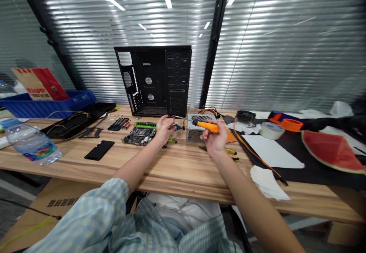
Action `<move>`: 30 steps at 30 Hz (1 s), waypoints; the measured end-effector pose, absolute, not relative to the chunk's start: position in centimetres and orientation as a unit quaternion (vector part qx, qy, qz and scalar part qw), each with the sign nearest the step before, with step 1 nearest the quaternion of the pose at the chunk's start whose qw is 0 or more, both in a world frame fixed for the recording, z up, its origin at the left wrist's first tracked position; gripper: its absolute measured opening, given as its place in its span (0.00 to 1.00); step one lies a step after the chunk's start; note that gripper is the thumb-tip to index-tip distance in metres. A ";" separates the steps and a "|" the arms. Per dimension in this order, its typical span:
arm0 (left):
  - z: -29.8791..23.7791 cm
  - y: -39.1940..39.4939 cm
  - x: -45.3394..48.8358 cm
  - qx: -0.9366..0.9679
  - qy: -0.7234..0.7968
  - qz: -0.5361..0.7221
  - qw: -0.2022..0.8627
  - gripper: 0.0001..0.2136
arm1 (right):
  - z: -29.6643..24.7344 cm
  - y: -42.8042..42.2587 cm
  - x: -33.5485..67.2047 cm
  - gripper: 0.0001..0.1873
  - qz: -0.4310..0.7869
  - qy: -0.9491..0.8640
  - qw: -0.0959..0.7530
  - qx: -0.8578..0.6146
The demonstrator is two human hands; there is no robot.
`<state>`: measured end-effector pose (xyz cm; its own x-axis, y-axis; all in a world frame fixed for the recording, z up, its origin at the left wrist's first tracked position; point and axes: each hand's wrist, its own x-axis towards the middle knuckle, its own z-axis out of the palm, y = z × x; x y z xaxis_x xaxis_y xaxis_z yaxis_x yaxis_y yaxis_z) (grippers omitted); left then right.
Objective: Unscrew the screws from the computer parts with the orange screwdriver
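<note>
An orange-handled screwdriver [208, 126] is gripped in my right hand [216, 137], its thin metal shaft pointing left. At the shaft's far end is my left hand [164, 130], its fingers pinched together by the tip. Whatever they hold is too small to make out. Below and left of that hand lies a motherboard [138, 136], partly covered by it, with a green memory module [145, 124] along its back edge. Behind my right hand sits a grey metal power supply [196, 134]. Pliers with yellow handles [231, 151] lie beneath that hand.
An open black computer case [154, 81] stands at the back. To the left are a black phone-like slab [100, 150], a water bottle [31, 142] and a blue bin [51, 108]. On the right lie white tape [271, 130], paper [273, 152] and a watermelon slice [333, 152].
</note>
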<state>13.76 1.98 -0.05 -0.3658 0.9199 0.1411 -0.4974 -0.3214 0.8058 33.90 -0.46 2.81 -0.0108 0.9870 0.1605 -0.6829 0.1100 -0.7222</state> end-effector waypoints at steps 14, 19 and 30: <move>0.6 1.6 13.9 0.286 0.329 0.745 0.505 0.23 | 2.8 -0.4 33.9 0.21 0.626 -0.336 0.666 -0.227; 0.5 1.6 13.8 0.285 0.327 0.743 0.510 0.23 | 2.8 -0.4 33.8 0.22 0.624 -0.334 0.669 -0.228; 0.3 1.7 13.7 0.270 0.313 0.736 0.536 0.22 | 2.7 -0.4 33.8 0.22 0.624 -0.338 0.668 -0.226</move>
<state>13.66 1.68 0.30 -0.2788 0.9584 0.0619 -0.6206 -0.2290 0.7499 33.84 -0.42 2.71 -0.0070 0.9856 0.1691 -0.6809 0.1192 -0.7226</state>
